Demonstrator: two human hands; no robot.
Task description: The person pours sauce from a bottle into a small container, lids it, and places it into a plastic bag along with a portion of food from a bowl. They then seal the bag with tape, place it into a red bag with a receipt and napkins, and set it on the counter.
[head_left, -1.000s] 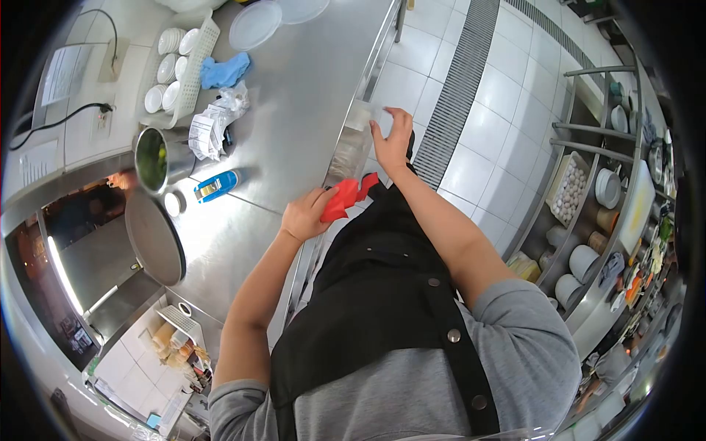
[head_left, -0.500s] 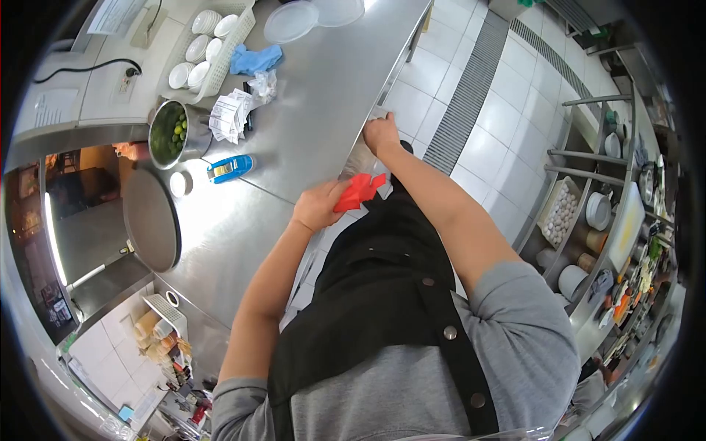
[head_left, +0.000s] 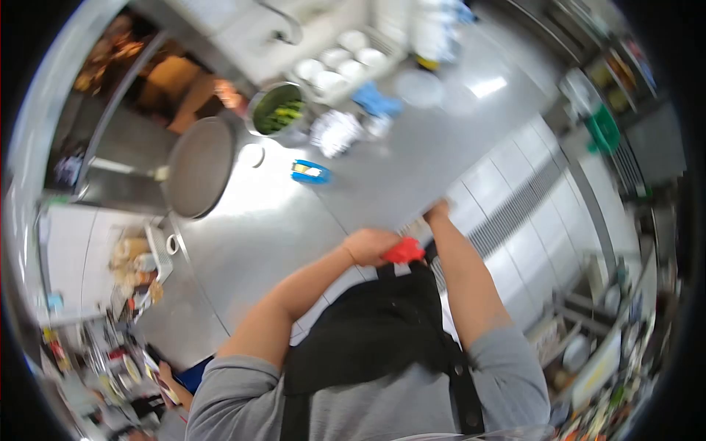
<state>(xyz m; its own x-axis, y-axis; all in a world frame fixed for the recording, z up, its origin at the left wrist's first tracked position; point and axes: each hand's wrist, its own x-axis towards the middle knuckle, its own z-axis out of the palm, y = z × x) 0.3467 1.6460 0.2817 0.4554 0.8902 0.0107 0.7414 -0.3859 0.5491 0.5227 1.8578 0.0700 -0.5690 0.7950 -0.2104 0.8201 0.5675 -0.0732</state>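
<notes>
My left hand (head_left: 373,248) is closed around a crumpled red cloth (head_left: 404,251) at the front edge of the steel counter (head_left: 272,242). Just beyond it, my right hand (head_left: 437,211) has its fingers curled at the same edge. Something pale and see-through (head_left: 412,227) shows between the two hands, too blurred to name. What my right fingers grip is hidden. On the counter ahead lies a blue device with a yellowish panel (head_left: 310,172).
A metal pot of green produce (head_left: 279,114), a round dark tray (head_left: 200,167), crumpled white papers (head_left: 335,133), a blue cloth (head_left: 376,99) and a basket of white cups (head_left: 346,62) stand on the counter. Another person's arm (head_left: 176,389) shows at lower left. A floor grate (head_left: 515,206) runs along the right.
The view has turned, so the counter things appear farther right. My left hand still holds the red cloth, and my right hand remains by the counter edge, closer to the left in the picture.
</notes>
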